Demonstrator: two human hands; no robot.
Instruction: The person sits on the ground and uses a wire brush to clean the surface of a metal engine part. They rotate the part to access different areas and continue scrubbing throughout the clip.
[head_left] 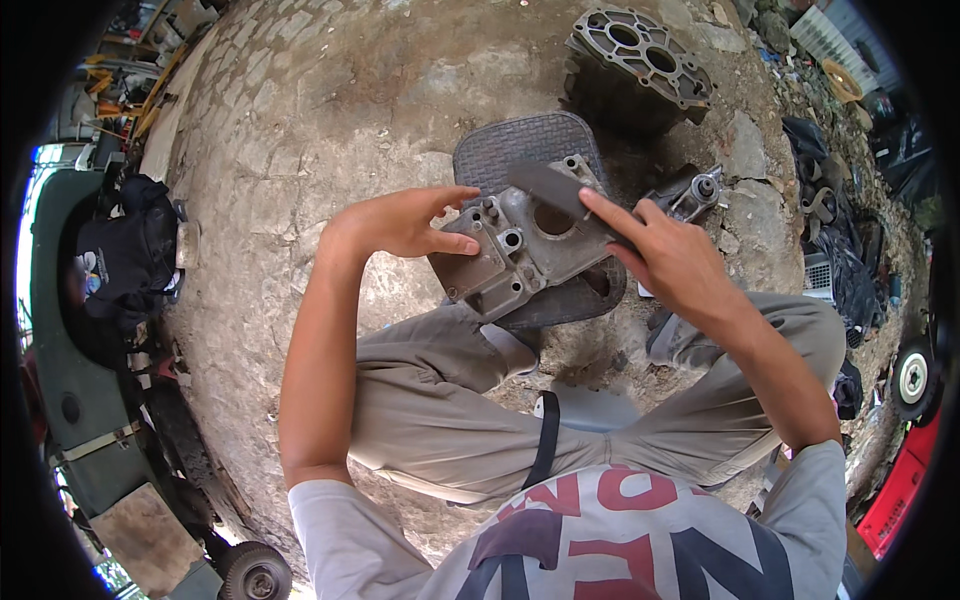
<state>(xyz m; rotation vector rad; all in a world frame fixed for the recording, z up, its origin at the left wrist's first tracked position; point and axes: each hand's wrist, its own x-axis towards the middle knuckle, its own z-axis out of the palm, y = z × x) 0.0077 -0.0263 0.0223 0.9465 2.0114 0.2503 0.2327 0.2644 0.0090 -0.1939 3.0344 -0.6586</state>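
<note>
Across the whole scene spreads rough ground of packed earth and stone (290, 160), with a dark green vehicle body (90, 390) along the left edge. A person in grey-beige trousers (430, 420) sits low with knees apart. Beside the vehicle is a bundle of black fabric (130, 250). Beyond the knees, toward the upper right, stands a deep metal housing (642, 50), its flanged top face pierced by two large round bores. Nearer, a black woven-textured pad (520, 140) shows beneath a grey cast-metal cover (540, 255), which lies tilted between the hands, ahead of the knees. The right hand (672, 255) grips a dark, flat, blade-like tool (550, 190), index finger extended along it; the tool passes over the cover's round opening, though contact is unclear. The left hand (405, 222) is loosely spread, its thumb on the cover's flat end and its fingers near the edge. Right of the cover sits a small metal fitting (695, 197).
</note>
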